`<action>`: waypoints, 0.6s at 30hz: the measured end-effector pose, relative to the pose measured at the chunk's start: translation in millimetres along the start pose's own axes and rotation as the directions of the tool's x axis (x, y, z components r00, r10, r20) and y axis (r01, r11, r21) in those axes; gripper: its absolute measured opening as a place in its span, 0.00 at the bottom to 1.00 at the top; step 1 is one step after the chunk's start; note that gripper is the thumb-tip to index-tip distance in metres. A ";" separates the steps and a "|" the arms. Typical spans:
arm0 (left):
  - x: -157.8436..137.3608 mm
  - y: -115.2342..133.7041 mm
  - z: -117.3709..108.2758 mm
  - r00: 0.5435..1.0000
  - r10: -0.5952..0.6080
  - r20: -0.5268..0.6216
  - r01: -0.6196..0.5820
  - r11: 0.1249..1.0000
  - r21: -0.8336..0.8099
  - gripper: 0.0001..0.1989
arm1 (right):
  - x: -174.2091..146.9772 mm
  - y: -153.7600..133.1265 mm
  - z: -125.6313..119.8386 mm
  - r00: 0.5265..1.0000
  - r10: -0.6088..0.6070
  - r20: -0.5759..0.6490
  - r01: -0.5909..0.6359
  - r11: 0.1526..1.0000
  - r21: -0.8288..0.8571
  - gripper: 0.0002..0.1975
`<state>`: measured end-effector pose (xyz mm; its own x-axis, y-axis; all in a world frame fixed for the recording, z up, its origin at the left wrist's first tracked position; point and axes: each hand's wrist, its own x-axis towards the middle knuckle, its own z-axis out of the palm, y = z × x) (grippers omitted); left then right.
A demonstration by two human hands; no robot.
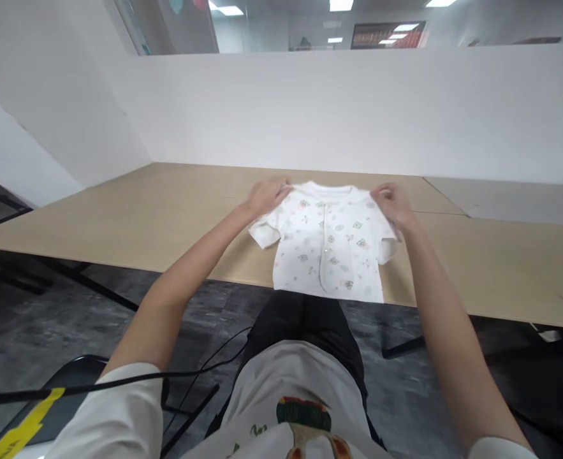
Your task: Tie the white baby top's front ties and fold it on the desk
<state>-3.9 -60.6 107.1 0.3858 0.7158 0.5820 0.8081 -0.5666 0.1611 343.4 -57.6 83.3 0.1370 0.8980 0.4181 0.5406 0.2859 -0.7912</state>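
A small white baby shirt (329, 245) with a scattered print and a front placket hangs spread out, its front facing me. My left hand (268, 194) pinches it at the shoulder on the left, fingers closed. At the opposite shoulder my right hand (392, 201) is closed on the cloth, slightly blurred. Short sleeves droop below both hands. The lower hem reaches past the near edge of the table, and I cannot tell how much of the shirt touches the tabletop.
The light wood table (166, 210) runs along a white wall (310, 115) with a window above. A black cable (190, 373) crosses by my left arm. A dark chair (78, 376) with yellow tape (27, 427) stands at lower left.
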 end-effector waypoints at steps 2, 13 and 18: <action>-11.7 -16.3 29.3 0.975 -0.105 0.194 0.092 0.993 0.077 0.19 | -2.9 22.6 11.7 0.978 0.117 0.171 -0.081 0.976 -0.203 0.10; -63.2 -98.0 41.5 0.751 -0.318 0.579 0.406 0.913 -0.025 0.19 | -6.0 77.6 -32.0 0.646 0.284 0.708 0.098 0.889 -0.447 0.20; -68.3 -114.1 28.6 0.742 -0.351 0.571 0.495 0.861 -0.113 0.20 | 3.3 94.7 -57.6 0.731 0.268 0.627 0.130 0.847 -0.515 0.18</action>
<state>-109.7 -33.2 26.1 0.2567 0.9631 -0.0804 0.8366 -0.1798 0.5174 442.9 -46.8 35.5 -0.2750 0.9432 -0.1863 0.9032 0.1871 -0.3864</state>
